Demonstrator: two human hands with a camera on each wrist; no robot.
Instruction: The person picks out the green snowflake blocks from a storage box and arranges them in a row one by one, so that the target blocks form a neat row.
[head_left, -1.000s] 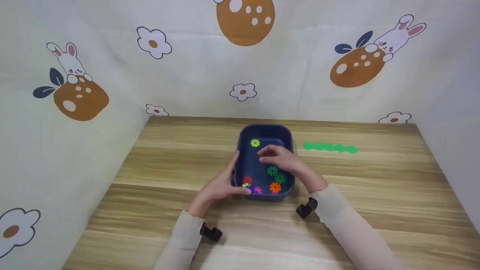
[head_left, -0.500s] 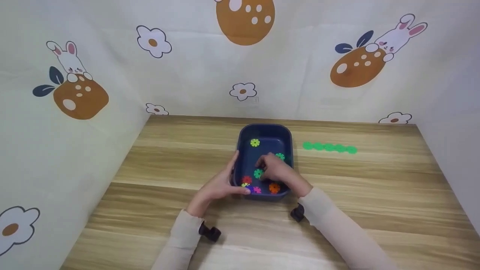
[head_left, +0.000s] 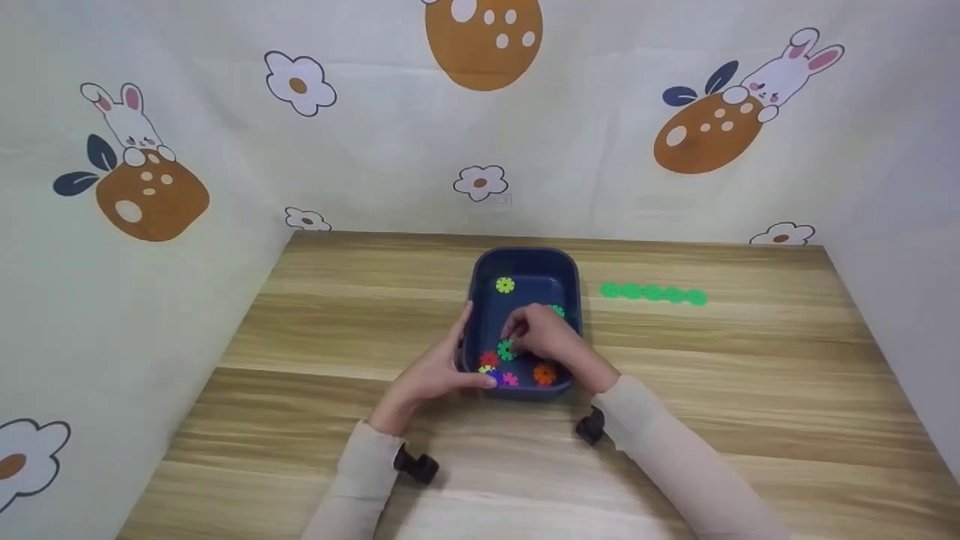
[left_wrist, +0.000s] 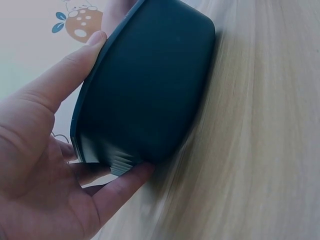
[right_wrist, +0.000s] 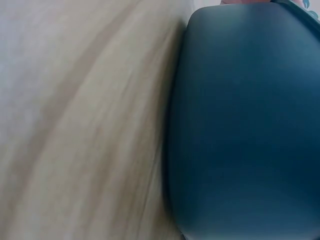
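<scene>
A navy blue plastic tub (head_left: 536, 289) stands on the table, holding several small notched snowflake discs. My left hand (head_left: 431, 373) holds its near left corner, thumb over the front rim and fingers along the left wall. In the left wrist view the left hand (left_wrist: 45, 150) grips the tub (left_wrist: 150, 85) from outside. Inside the tub, my right hand (head_left: 544, 332) has its fingers bent down and pinches a green snowflake disc (head_left: 505, 350). Another green disc (head_left: 556, 310) shows behind that hand. The right wrist view shows only the tub's outer wall (right_wrist: 245, 120); the fingers are hidden there.
A yellow disc (head_left: 505, 285) lies toward the tub's far end. An orange disc (head_left: 544, 373), a red disc (head_left: 489, 359) and a pink disc (head_left: 509, 379) lie near its front. Right of the tub, a joined row of green discs (head_left: 653, 293) lies on the wooden table (head_left: 360, 300).
My right hand has dropped lower and nearer in the tub, and its fingers have bent in. A bright green disc now shows at its fingertips. The left hand keeps its hold on the tub.
</scene>
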